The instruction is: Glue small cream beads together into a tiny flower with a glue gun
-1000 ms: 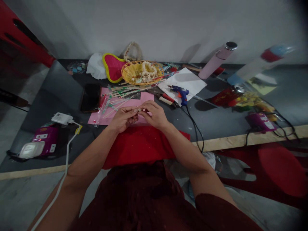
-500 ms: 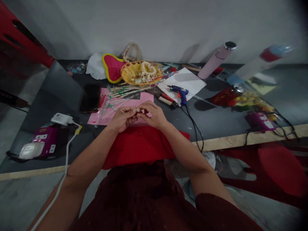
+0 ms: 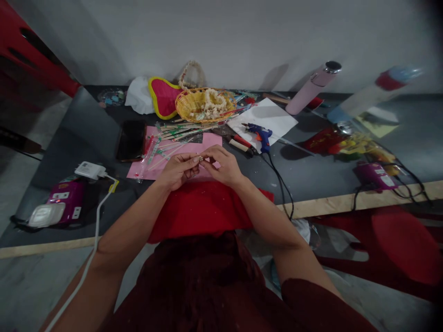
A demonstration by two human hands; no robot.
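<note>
My left hand (image 3: 179,172) is closed, its thumb and fingers pinching a small cream-coloured cluster that looks like beads (image 3: 200,158). From the other side my right hand (image 3: 224,167) closes its fingertips on the same cluster. Fingers cover most of it, so its exact make-up is hard to see. Both hands are over the near edge of a pink sheet (image 3: 159,167), just beyond a red cloth (image 3: 200,210). Thin sticks with green-printed wrappers (image 3: 169,134) lie past my fingers. Right of them are red-and-black handled pliers (image 3: 243,144) and a blue glue gun (image 3: 261,135) on white paper (image 3: 277,115).
Behind stands a yellow wicker basket (image 3: 183,107) holding cream bead strands. A dark phone (image 3: 131,140) and purple power socket (image 3: 65,203) are on the left. A pink flask (image 3: 313,87) stands at the right. The glue gun's black cord (image 3: 282,182) runs over the front edge.
My fingers have shifted slightly around the small cluster, turning it a little between the fingertips. The whole view has moved slightly; the other things stay in place.
</note>
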